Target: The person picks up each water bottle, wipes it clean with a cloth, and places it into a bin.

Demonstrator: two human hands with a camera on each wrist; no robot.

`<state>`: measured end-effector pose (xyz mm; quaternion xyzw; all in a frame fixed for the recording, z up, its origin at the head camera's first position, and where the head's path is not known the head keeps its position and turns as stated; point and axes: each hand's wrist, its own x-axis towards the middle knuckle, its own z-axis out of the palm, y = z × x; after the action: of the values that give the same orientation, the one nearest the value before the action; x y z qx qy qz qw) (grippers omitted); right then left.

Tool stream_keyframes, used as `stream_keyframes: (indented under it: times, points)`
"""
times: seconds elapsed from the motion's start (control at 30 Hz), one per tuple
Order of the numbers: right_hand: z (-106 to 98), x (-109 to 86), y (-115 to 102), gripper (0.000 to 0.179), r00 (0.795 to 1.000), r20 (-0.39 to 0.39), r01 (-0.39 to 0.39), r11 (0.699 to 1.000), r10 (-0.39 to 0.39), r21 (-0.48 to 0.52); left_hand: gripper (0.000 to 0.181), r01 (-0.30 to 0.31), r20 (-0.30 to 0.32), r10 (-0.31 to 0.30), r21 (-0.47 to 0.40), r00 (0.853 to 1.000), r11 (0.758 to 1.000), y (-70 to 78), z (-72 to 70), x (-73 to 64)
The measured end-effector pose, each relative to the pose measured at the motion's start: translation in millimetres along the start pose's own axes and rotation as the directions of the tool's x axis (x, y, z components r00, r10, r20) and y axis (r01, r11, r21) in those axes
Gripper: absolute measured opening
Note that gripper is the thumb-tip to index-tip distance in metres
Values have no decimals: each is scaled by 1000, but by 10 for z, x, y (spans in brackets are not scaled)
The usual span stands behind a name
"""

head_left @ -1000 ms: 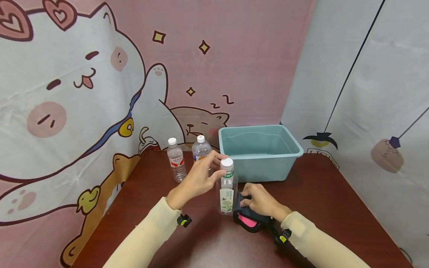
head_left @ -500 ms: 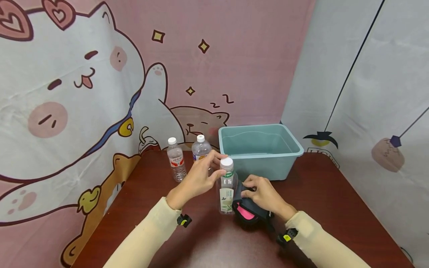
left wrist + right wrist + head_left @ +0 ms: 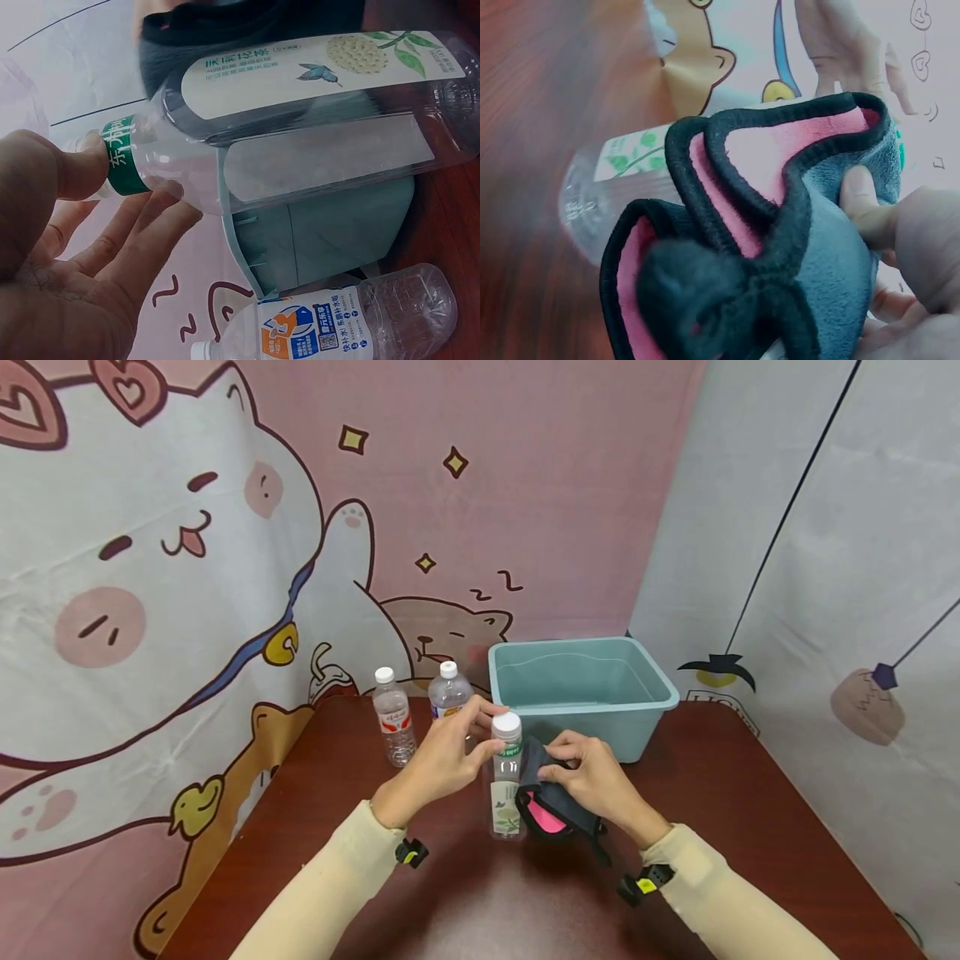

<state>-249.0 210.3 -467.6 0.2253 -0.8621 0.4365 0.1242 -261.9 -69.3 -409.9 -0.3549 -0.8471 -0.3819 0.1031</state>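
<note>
My left hand (image 3: 444,753) pinches the neck of a clear plastic bottle (image 3: 506,810) with a white cap, a green neck band and a pale floral label. The bottle stands upright on the table. In the left wrist view, the thumb (image 3: 81,166) lies against that green band. My right hand (image 3: 600,781) grips a folded grey-blue cloth piece (image 3: 832,240) with pink lining and black edging, its exact kind unclear. The cloth is beside the bottle's right side, covering part of it in the right wrist view. Some right fingers are hidden behind the cloth.
Two more clear bottles stand at the back left: a red-labelled one (image 3: 394,723) and a rounder one (image 3: 450,693), partly behind my left hand. A light blue plastic bin (image 3: 581,727) sits behind the hands on the dark red table (image 3: 720,793). Printed curtains (image 3: 570,485) enclose it.
My right hand has lifted the cloth piece off the table, up and slightly left towards the bottle's upper part. The left hand and the bottle stay in place.
</note>
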Motion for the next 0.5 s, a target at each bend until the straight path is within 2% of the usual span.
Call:
stream_keyframes:
  times: [0.3,0.5]
  points:
    - [-7,148,-260,33,994,-98,52,999,-51,-1,47,-20,-6,20,25,1000,999,-3,-34,25]
    - [12,146,-325,37,990,-135,50,995,-38,87,44,-42,-7,42,-4,999,999,-21,-17,16]
